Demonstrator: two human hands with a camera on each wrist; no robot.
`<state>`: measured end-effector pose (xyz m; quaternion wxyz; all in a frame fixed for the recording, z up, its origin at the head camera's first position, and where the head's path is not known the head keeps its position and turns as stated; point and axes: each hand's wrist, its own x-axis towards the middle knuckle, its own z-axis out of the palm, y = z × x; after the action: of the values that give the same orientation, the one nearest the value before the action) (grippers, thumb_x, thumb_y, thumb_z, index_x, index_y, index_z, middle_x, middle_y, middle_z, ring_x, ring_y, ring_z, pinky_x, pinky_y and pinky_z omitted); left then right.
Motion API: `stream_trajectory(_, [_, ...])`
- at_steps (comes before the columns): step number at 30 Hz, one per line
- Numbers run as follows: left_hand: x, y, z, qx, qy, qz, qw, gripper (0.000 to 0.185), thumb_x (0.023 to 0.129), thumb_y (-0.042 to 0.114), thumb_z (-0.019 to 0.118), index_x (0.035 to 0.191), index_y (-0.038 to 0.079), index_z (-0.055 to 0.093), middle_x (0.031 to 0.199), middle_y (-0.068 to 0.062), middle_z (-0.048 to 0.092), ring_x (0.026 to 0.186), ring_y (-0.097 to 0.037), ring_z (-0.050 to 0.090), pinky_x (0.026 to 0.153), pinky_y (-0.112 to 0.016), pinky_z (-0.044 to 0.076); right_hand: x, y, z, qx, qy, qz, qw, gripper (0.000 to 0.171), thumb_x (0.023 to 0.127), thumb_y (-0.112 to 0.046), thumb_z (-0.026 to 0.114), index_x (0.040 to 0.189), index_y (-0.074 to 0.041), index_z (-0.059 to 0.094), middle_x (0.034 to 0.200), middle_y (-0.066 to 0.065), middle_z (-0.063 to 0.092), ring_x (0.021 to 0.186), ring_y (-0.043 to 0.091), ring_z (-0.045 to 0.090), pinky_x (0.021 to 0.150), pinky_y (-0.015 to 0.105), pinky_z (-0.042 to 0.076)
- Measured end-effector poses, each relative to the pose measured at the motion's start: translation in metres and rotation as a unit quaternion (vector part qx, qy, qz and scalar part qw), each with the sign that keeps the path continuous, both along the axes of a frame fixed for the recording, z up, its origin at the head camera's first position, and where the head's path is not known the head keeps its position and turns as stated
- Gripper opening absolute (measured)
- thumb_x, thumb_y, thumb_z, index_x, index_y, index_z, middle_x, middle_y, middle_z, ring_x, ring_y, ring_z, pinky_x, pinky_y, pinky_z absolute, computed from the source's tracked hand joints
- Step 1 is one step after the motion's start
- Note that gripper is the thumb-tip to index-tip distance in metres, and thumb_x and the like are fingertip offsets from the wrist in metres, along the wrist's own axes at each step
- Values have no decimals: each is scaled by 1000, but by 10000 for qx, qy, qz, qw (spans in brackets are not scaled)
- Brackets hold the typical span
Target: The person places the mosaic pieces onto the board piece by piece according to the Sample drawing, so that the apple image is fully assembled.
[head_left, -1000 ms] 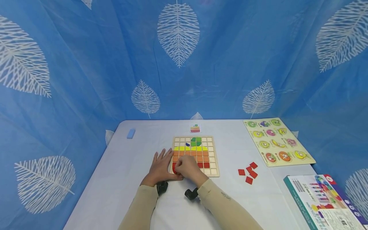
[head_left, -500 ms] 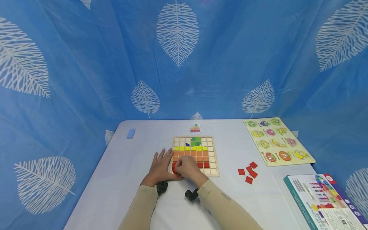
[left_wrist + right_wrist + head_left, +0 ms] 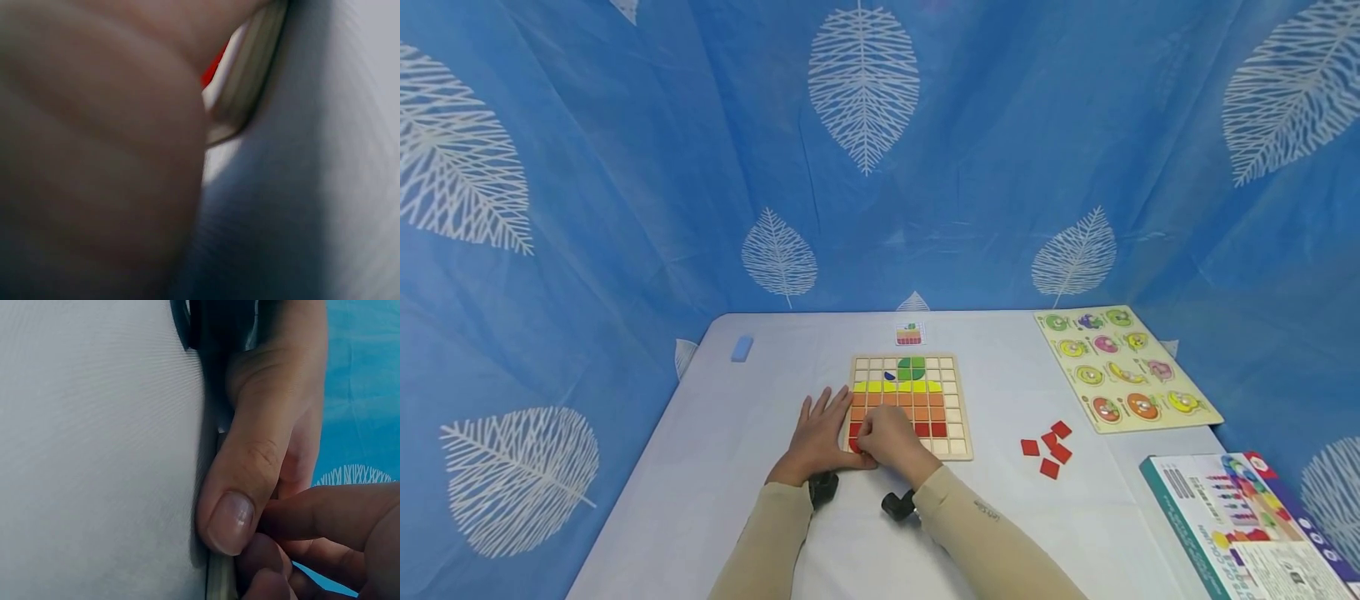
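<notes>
A wooden grid board lies on the table, filled with rows of yellow, orange and red tiles. Green pieces and a small blue piece sit near its top. My left hand lies with spread fingers along the board's left side, its thumb against the near edge. Curled over the near left corner, my right hand pinches a red tile at the grid, partly hidden by the fingers. In the left wrist view, the board's corner shows past blurred skin.
Several loose red tiles lie right of the board. A picture card is behind it, and a light blue block sits at the back left. A fruit puzzle board and a printed box occupy the right side.
The red tile at my right fingertips has shifted slightly toward the board's near left corner. Both hands stay almost where they were.
</notes>
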<state>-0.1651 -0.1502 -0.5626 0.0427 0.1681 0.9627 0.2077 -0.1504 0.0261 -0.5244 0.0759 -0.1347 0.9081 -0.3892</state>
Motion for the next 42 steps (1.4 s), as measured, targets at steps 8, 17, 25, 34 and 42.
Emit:
stream_trajectory(8, [-1,-1,0,19,103,-41,9999,133,63,81,83,165,9,36,170,-8,30,159,-35,13,125,-59,-3,0,2,-4,-117,1,-36,9999,21,89,-4,78,72,-15,72,64,-9,61,59,9,58,51,24,49])
stream_trajectory(17, [0,2,1,6,-15,20,10000,133,63,81,83,165,10,36,170,-8,30,159,-34,12,125,-58,-3,8,29,-8,-773,421,-136,9960,6,97,-10,75,91,-12,76,77,-10,64,68,8,59,58,26,51])
stream_trajectory(25, [0,2,1,33,10,41,10000,132,62,79,83,165,11,36,170,-9,32,158,-35,14,125,-60,2,7,91,-10,-1272,840,-884,9844,6,97,-8,76,92,-9,78,80,-8,69,71,10,65,64,29,56])
stream_trajectory(34, [1,2,0,150,-11,63,9999,131,62,74,87,165,11,36,169,-9,33,158,-36,14,124,-61,1,15,189,-14,-592,1385,-1653,9747,5,94,-9,80,97,-5,79,82,-3,70,72,15,64,65,30,55])
stream_trajectory(42, [-1,3,0,98,-43,93,9999,133,61,75,87,165,12,36,170,-8,32,158,-35,13,125,-60,1,36,257,-22,582,1124,-835,9884,22,86,-13,89,105,-12,78,106,2,70,94,24,62,84,48,56])
